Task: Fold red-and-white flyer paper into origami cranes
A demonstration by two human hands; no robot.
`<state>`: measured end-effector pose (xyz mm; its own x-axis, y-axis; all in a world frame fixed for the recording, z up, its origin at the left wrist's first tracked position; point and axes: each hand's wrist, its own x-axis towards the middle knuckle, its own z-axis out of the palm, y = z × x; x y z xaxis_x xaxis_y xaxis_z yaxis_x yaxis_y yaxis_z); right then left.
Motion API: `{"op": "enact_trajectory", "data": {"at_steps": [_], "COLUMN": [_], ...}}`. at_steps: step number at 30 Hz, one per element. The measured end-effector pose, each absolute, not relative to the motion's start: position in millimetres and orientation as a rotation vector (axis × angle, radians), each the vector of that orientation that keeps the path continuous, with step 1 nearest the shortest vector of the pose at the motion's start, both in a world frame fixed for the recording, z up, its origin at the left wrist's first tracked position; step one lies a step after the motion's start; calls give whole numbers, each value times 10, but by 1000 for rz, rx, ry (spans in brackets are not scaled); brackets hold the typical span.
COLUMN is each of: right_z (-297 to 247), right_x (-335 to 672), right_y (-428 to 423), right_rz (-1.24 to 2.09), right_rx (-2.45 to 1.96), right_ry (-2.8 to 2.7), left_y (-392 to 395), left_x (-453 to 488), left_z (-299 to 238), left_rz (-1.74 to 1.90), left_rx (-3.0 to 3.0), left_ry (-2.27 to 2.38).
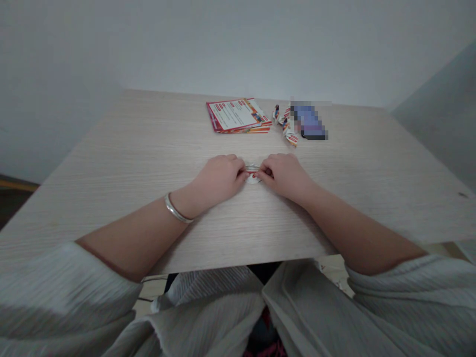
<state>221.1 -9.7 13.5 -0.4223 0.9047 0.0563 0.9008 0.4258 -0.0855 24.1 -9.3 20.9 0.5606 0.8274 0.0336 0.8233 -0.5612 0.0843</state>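
Observation:
My left hand [219, 177] and my right hand [284, 174] rest side by side on the wooden table [130, 163], fingers curled. Between their fingertips they pinch a small folded piece of white and red paper [253, 175], one hand at each end. Most of the paper is hidden under the fingers. A silver bangle [175, 210] sits on my left wrist.
At the far side lies a stack of red-and-white printed sheets [238, 115]. Right of it are several small folded paper pieces [287, 124] and a blurred dark object [310, 121]. A grey wall stands behind the table.

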Motion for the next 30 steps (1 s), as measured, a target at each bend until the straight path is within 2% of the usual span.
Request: {"op": "enact_trajectory", "data": {"at_steps": [18,30], "right_z": [126,26], "right_x": [2195,2321], "right_y": [-122,-35], "right_rz": [155,25], "right_rx": [-1641,-1559], "right_ry": [-2451,-2397], "left_y": [-96,-99], "left_x": [198,156], "left_z": [147,129], "left_rz": [328,207], "left_rx": [2659,3152], "left_ry": [1434,1065]}}
